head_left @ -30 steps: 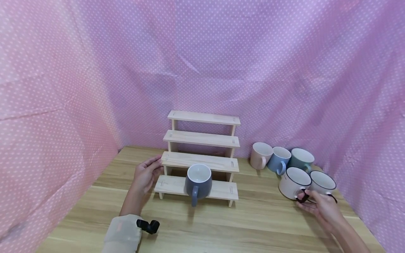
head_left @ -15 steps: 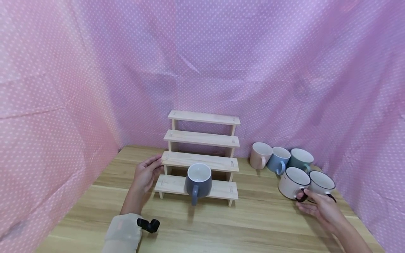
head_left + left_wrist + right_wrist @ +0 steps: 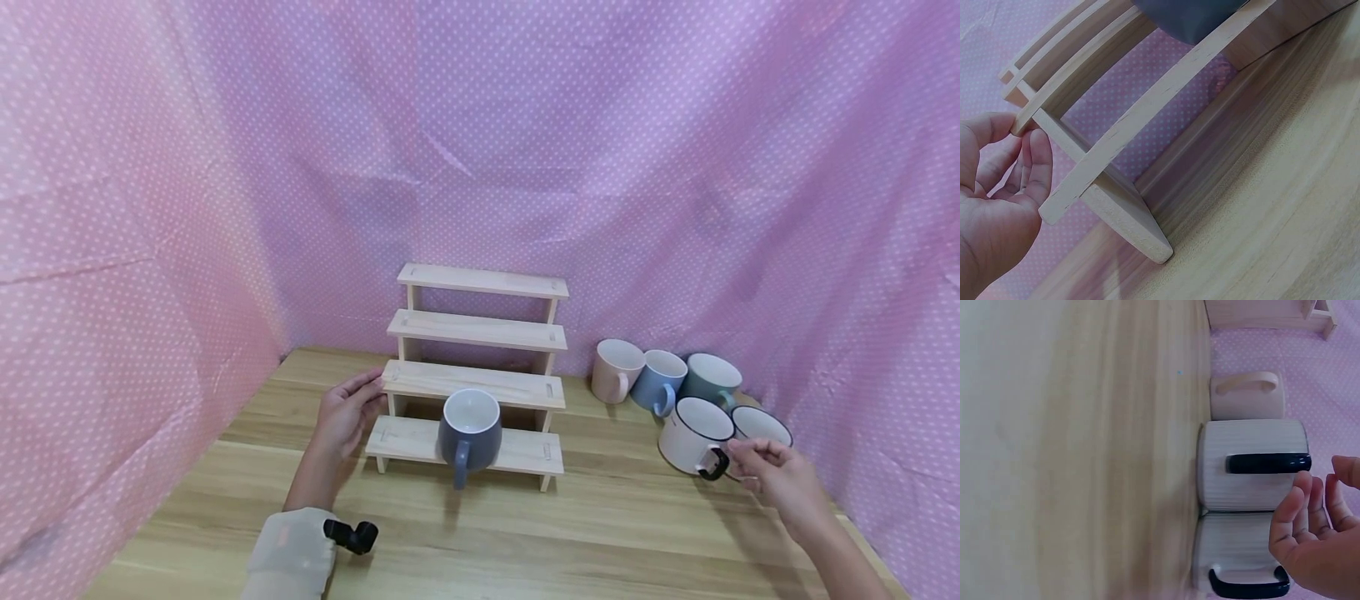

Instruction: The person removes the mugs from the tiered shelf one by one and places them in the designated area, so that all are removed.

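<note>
My left hand [image 3: 343, 418] pinches the left end of the second step up on a pale wooden four-step shelf [image 3: 477, 328]. In the left wrist view, thumb and fingers close on that board's end. A grey-blue mug [image 3: 480, 446] with a white inside stands on the lowest step, handle toward me. Over on the right, my right hand [image 3: 786, 487] hovers beside a white mug [image 3: 684, 446] with a dark rim and black handle [image 3: 1269, 464]. Its fingers are loosely bent and hold nothing. It partly covers a second white mug [image 3: 1235, 537] of the same kind.
Behind the white mugs stand a pink mug [image 3: 611, 379], a light blue mug [image 3: 648, 387] and a green mug [image 3: 701, 387], close together. Pink dotted cloth [image 3: 480, 167] hangs behind and along the sides of the wooden table [image 3: 525, 550].
My right hand has let go of the white mug's black handle and moved slightly up and right. The mug stays in place. My left hand keeps its hold on the shelf.
</note>
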`<state>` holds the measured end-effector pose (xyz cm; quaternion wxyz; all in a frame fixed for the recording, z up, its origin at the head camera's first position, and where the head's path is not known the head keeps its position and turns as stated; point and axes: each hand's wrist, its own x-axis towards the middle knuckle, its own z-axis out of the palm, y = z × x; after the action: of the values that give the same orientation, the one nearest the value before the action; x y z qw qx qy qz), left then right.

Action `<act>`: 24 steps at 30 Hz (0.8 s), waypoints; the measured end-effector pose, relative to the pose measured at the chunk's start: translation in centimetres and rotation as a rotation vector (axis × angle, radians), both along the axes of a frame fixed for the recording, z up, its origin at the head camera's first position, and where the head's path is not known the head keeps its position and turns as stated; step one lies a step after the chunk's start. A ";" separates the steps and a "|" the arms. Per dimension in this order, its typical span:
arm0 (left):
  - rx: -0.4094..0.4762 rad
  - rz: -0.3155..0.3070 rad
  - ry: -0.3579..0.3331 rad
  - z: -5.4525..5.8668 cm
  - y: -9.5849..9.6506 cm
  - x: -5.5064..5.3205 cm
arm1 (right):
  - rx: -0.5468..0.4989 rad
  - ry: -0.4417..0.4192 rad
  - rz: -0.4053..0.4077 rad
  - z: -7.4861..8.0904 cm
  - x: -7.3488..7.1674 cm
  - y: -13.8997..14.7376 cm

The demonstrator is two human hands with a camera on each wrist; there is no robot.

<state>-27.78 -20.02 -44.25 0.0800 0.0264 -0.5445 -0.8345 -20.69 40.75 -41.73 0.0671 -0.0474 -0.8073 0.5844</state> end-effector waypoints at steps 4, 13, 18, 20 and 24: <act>0.001 0.004 0.000 -0.1 -0.1 0.0 | 0.053 0.051 -0.002 1.3 -0.3 -0.8; 0.000 -0.008 0.001 -0.1 -0.2 -0.1 | 0.263 0.178 0.030 2.1 -1.9 -3.1; 0.006 -0.008 -0.002 -0.1 -0.1 -0.2 | 0.307 0.219 0.070 1.9 -2.3 -4.8; 0.008 -0.007 -0.003 -0.1 -0.1 -0.2 | 0.315 0.235 0.092 1.9 -2.5 -5.5; 0.023 -0.005 0.002 0.0 -0.1 -0.2 | 0.316 0.270 0.146 1.9 -2.9 -7.2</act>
<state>-27.93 -20.14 -44.22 0.0782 0.0249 -0.5349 -0.8409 -23.59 33.55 -39.81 0.1386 0.1012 -0.8738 0.4550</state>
